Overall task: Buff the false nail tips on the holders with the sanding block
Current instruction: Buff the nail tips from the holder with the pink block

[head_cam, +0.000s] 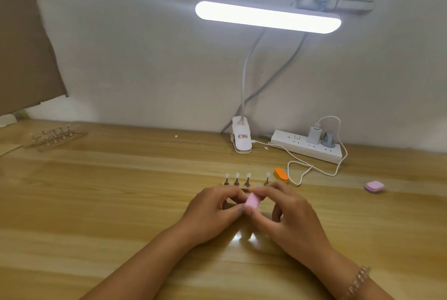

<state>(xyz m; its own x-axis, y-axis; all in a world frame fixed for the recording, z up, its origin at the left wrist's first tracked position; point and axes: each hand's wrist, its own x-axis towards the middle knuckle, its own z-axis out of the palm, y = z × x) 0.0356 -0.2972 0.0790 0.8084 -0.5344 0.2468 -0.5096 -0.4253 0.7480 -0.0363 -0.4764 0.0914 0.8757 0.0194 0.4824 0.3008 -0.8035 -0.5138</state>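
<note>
I see the pink sanding block point(252, 201) at lower centre of the frame, pinched by the right hand point(290, 215). The left hand point(212, 207) curls against the block's left edge, and I cannot tell what it grips. False nail tips point(248, 175) stand on holders point(247, 182) just above the hands.

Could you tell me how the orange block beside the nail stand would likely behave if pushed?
The orange block lies flat on its broad face, so it would probably slide, not roll. Its layered, foam-like look suggests it is light. The table looks glossy, so it may skid easily.
</note>
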